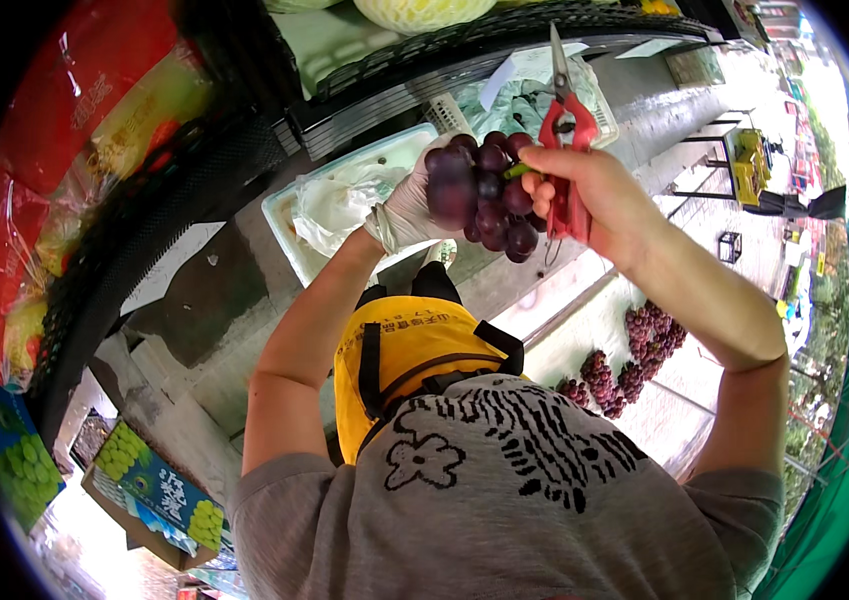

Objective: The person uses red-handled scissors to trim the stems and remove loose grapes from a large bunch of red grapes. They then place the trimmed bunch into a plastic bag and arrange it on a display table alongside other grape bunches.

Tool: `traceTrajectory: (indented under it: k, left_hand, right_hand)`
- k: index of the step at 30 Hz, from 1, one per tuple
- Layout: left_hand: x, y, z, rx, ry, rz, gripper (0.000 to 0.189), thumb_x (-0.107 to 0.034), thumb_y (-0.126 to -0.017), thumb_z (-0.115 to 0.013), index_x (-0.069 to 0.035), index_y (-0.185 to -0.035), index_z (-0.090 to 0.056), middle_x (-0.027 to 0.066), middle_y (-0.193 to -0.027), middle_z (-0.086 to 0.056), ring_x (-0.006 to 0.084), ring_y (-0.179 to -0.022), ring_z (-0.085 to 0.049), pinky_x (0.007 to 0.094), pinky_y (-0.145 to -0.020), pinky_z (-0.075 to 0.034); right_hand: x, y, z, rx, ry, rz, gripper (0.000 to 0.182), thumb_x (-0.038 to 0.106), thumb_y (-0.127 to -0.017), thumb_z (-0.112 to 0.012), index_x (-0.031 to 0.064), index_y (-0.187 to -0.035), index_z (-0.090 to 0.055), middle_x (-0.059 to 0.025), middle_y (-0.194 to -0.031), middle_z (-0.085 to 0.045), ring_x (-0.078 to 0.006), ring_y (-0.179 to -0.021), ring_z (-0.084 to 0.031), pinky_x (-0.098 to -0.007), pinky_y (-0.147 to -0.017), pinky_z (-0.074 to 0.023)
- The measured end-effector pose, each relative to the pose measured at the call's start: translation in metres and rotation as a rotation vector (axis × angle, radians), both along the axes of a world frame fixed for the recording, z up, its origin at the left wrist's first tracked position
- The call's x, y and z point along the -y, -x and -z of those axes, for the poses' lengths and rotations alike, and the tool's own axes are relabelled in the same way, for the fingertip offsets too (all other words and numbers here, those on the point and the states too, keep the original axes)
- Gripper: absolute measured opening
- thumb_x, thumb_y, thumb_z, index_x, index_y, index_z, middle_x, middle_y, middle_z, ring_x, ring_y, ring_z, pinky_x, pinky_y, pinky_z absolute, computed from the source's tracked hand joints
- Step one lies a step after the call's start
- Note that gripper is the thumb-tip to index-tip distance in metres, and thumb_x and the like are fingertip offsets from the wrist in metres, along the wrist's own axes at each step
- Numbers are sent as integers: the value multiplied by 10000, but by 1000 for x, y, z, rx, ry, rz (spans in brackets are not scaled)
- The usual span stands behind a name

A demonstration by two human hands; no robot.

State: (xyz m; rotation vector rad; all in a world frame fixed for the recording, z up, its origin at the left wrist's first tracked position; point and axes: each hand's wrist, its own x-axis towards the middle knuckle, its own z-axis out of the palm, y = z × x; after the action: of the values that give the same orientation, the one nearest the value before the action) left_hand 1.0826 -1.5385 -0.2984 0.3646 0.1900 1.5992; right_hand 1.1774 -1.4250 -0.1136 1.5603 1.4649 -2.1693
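A bunch of dark purple grapes [495, 196] hangs in front of me, held from its left side by my left hand [415, 201] in a pale thin glove. Bare, my right hand [604, 193] grips red-handled fruit shears [570, 127], whose narrow metal blades point up and away. Thumb and forefinger of that hand also pinch the green stem [518, 171] of the bunch. The shears' blades are clear of the grapes. Part of my left hand is hidden behind the fruit.
Below the left hand stands a white foam box [282, 217] with crumpled plastic [342, 206]. Beyond it, a white basket [606, 124] holds green plastic. More grape bunches [649, 337] lie at right. A black mesh-edged display shelf [394, 94] curves ahead. A printed grape carton [161, 487] stands at lower left.
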Motion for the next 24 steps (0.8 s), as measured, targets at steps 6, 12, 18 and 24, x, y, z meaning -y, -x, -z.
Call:
traceTrajectory:
  k: [6, 12, 18, 24]
  left_hand:
    - [3, 8, 17, -350, -33, -182, 961, 59, -685, -798, -162, -1465, -281, 24, -1395, -463, 152, -1251, -466, 349, -1071, -380]
    - [10, 10, 55, -354, 212, -81, 636, -94, -743, -790, -143, -1315, -517, -1, -1240, -595, 169, -1143, -573, 345, -997, -447]
    - [20, 3, 78, -165, 308, 15, 529, -282, -855, -676, -87, -1315, -503, 65, -1247, -588, 207, -1064, -619, 368, -937, -504]
    - [28, -10, 61, 164, 306, 53, 734, -549, -853, -619, -67, -1373, -430, 149, -1267, -555, 291, -1104, -597, 441, -954, -511]
  right_hand:
    - [-19, 33, -4, 2, -121, -68, 127, 109, -862, -616, -11, -860, -574, -86, -757, -625, -135, -583, -561, -284, -504, -460]
    - [-34, 63, 17, -28, -106, -114, 109, 66, -832, -617, -15, -874, -558, -114, -801, -628, -148, -599, -587, -286, -530, -519]
    - [-48, 58, 41, -5, -175, -106, 193, 169, -861, -662, -14, -868, -600, -69, -725, -611, -129, -542, -561, -253, -464, -446]
    - [-57, -5, 53, 26, -172, -275, 301, 250, -874, -638, -49, -907, -619, -82, -700, -626, -116, -557, -574, -265, -433, -413]
